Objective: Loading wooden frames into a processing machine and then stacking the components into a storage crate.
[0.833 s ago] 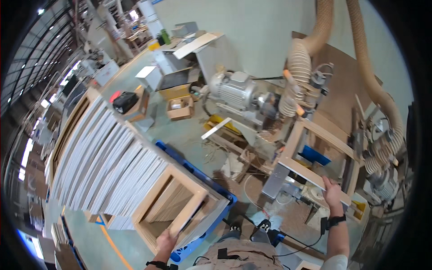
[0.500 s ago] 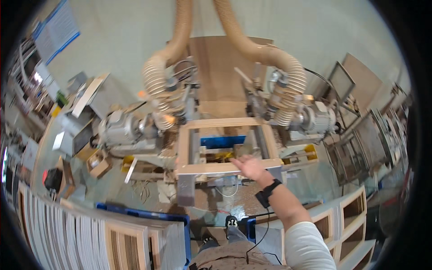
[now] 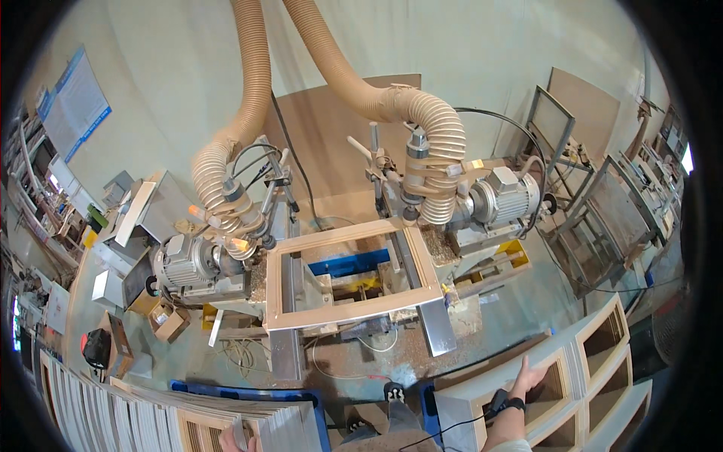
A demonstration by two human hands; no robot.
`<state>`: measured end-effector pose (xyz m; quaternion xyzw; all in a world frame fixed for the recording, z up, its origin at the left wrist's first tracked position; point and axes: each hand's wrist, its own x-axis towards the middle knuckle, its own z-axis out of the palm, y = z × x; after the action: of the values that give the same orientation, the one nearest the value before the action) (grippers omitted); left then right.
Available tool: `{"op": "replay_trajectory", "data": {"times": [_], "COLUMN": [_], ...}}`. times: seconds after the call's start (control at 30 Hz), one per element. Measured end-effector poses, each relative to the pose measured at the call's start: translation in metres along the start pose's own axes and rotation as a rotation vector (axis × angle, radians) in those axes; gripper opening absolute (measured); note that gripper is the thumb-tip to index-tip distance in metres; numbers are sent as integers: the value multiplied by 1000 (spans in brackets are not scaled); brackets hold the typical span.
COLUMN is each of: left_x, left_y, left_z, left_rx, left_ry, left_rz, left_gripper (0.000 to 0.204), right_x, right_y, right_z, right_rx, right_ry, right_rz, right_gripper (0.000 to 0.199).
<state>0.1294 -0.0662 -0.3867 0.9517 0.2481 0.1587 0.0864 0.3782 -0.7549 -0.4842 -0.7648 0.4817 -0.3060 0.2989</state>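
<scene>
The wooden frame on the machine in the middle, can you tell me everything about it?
The wooden frame is a pale, bare-wood rectangle, open in the middle so blue and yellow machine parts show through. It lies flat on the machine's metal rails, between two motors with ribbed tan hoses above. Sawdust lies around it. No hand touches it; the right hand rests on stacked frames nearby.

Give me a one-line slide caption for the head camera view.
Wooden frame lies on a twin-hose woodworking machine; right hand rests on stacked frames.

Bright, even light; sharp centre, edges bend.
</scene>
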Motion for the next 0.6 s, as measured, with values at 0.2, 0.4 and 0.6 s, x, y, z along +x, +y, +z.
{"op": "replay_trajectory", "data": {"times": [0.2, 0.4, 0.6], "left_x": [146, 248, 252], "left_y": [189, 299, 327], "left_z": [3, 87, 103], "left_rx": [-418, -245, -112], "left_ry": [-17, -54, -426], "left_rz": [372, 702, 678], "left_gripper": [56, 58, 50], "right_x": [-16, -19, -48], "right_y": [81, -25, -118], "right_z": [36, -17, -81], "right_rx": [68, 709, 522], "right_ry": [-297, -330, -605], "right_rz": [496, 323, -445], "right_gripper": [57, 63, 58]}}
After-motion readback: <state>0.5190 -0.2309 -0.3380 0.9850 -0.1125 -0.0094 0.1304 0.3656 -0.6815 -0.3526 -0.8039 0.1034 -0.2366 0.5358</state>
